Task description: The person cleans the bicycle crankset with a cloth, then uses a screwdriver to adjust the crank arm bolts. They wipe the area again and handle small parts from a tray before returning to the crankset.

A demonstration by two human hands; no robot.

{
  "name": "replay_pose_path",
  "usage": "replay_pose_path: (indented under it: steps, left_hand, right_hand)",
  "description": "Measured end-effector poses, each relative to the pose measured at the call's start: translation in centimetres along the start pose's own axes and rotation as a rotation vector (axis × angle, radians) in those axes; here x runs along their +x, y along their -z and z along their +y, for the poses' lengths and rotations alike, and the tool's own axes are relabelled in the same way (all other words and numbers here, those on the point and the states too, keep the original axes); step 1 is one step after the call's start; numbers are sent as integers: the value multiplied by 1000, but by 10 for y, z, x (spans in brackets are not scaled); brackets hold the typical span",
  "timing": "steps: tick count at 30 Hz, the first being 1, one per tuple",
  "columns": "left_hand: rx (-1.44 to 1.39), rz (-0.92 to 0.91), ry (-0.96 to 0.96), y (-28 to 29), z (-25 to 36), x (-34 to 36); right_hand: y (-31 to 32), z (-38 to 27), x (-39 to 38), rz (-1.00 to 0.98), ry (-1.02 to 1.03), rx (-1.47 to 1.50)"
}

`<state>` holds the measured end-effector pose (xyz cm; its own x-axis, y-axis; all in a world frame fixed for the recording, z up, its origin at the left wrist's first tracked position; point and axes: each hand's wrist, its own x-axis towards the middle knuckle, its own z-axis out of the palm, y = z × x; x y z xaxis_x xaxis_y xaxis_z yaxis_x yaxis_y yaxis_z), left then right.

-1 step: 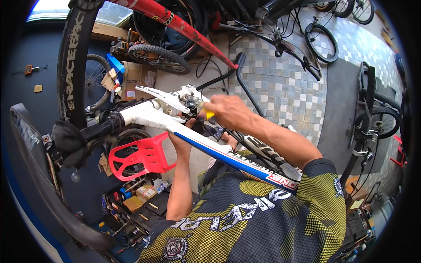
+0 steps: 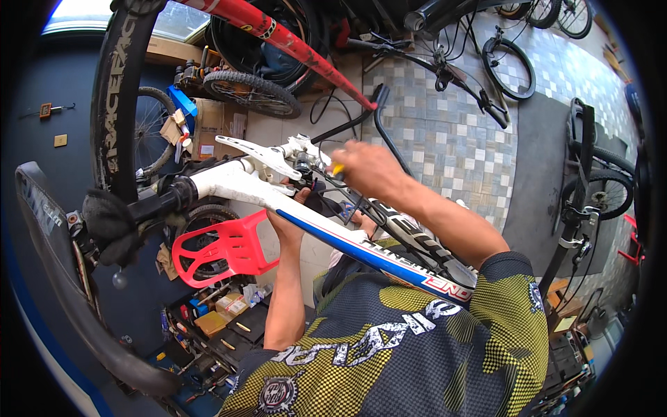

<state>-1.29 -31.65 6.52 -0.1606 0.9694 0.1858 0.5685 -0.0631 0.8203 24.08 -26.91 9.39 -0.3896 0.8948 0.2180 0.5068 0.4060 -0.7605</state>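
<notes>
A white bicycle frame (image 2: 333, 236) with a blue and red stripe slants across in front of me. A white crank arm (image 2: 257, 154) juts out at its left end, with a small dark metal mechanism (image 2: 303, 167) beside it. My right hand (image 2: 372, 169) is closed round a yellow-handled tool (image 2: 338, 169), just right of the mechanism. Most of the tool is hidden by the fingers. Below the mechanism, my left hand (image 2: 295, 206) reaches up behind the frame tube, its fingers curled and partly covered. What they hold cannot be made out.
A black clamp (image 2: 153, 206) grips the frame's left end. Overhead runs a red frame tube (image 2: 292, 52). Below the clamp stands a red plastic chair (image 2: 222, 250), near a bench (image 2: 240, 330) with tools and boxes. Several bicycles and a loose wheel (image 2: 508, 67) stand around the tiled floor.
My right hand has moved slightly right and up, away from the mechanism, with the yellow-handled tool in it. The left hand stays nearly where it was.
</notes>
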Motion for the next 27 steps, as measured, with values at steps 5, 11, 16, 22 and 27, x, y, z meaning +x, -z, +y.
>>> replay_pose_path:
  steps: [5, 11, 16, 22, 27]
  left_hand:
    - [-16, 28, 82, -1, -1, 1]
    - [-6, 40, -24, 1, 3, 0]
    - [-80, 17, 34, 1, 7, 0]
    - [-27, 3, 3, 2, 8, -2]
    - [56, 8, -58, 2, -3, -5]
  right_hand:
    - [2, 3, 0, 64, 55, 201]
    - [5, 17, 13, 240, -169, 189]
    - [5, 8, 18, -50, -160, 714]
    - [10, -7, 18, -30, -347, 511]
    - [12, -11, 12, -29, -293, 427]
